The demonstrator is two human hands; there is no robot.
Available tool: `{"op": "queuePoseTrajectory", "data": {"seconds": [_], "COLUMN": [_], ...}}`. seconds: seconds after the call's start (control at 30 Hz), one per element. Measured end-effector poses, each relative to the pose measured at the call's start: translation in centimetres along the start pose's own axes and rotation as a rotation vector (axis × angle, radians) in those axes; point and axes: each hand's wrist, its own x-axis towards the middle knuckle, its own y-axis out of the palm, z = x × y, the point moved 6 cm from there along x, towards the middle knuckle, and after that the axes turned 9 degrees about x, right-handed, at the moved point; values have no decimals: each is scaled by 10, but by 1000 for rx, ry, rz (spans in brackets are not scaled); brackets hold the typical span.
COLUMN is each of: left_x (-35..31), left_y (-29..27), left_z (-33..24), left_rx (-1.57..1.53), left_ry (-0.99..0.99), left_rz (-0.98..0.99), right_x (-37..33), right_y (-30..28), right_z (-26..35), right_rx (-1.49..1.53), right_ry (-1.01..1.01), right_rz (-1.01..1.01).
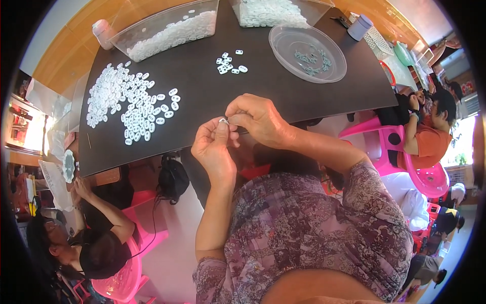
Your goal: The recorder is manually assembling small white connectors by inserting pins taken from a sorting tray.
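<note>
At the near edge of the dark table, my left hand (pixel 215 144) pinches a small white plastic piece (pixel 223 121) between thumb and forefinger. My right hand (pixel 258 119) meets it there, its fingertips closed at the same piece; whether they hold something of their own is hidden. A large pile of small white oval pieces with holes (pixel 136 101) spreads over the table to the left. A few similar white pieces (pixel 226 64) lie loosely grouped beyond my hands. Farther right, a round clear plastic lid (pixel 283 43) holds several small grey-green bits (pixel 314 60).
Two clear bins (pixel 167 23) (pixel 271 11) filled with white pieces stand along the table's far side. A pink bottle (pixel 103 33) is at the back left, a lilac-capped jar (pixel 360 27) at the back right. People sit on pink chairs (pixel 385 137) to both sides.
</note>
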Motion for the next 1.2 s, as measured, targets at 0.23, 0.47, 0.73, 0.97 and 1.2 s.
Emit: {"op": "queuePoseTrajectory", "data": {"seconds": [0.23, 0.47, 0.73, 0.97, 1.2], "left_x": [-2, -2, 3, 3, 4], "left_y": [0, 1, -5, -3, -5], "left_z": [-3, 1, 2, -1, -1], "left_rx": [20, 32, 0, 13, 26], "left_ry": [-1, 52, -6, -5, -18], "left_rz": [-16, -30, -27, -15, -8], "right_x": [-1, -2, 23, 63, 68], "right_y": [4, 10, -20, -68, -64], "right_z": [11, 5, 4, -58, -64], "right_rx": [-177, -162, -409, -732, -806], "right_ry": [-180, -192, -377, -100, -107], "right_rz": [-38, -31, -73, -197, -165]}}
